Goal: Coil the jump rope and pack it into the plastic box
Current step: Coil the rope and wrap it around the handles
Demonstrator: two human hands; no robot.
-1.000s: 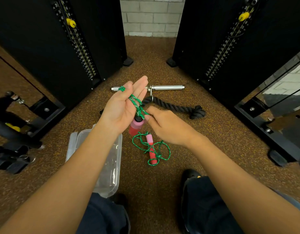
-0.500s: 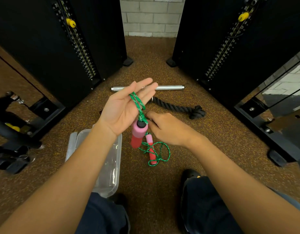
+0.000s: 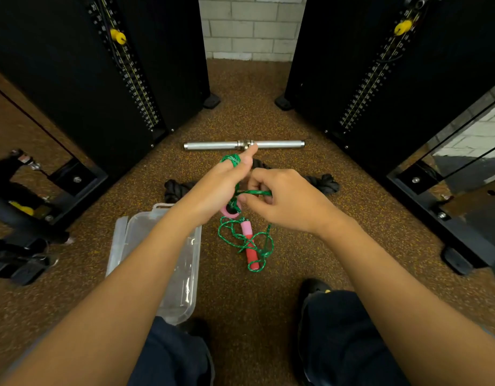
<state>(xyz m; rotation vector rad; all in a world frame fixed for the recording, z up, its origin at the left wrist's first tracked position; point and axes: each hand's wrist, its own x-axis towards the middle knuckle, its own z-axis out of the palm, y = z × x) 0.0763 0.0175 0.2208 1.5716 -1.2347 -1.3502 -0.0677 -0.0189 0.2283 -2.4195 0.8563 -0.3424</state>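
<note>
Nearest the camera, at six o'clock, the person's knees and a dark shoe (image 3: 314, 288) frame the work area. At seven o'clock the clear plastic box (image 3: 157, 299) lies open on the rubber floor, nothing of the rope in it yet. Just beyond, at centre, the loose remainder of the green jump rope (image 3: 242, 240) lies tangled over the second pink-and-red handle (image 3: 250, 246) on the floor. Above it, the left hand (image 3: 218, 188) carries turns of cord around its extended fingers, with the first pink handle (image 3: 230, 210) hanging below the palm; its fingers are spread as a former, not clenched. The right hand (image 3: 285, 199) pinches a taut run of cord between thumb and fingertips at three o'clock of the left hand. Judgement: coiling is under way and packing has not begun. To do this step well, each turn should be laid flat beside the last under even tension, and the floor tangle should be fed out slowly so no knot is drawn in. Farther off, at twelve o'clock, lie a black tricep rope (image 3: 324, 183) and a chrome bar attachment (image 3: 215, 145). Compared with half a second earlier, the left hand has rolled from palm-up to knuckles-up, and the right hand has risen beside it.
</note>
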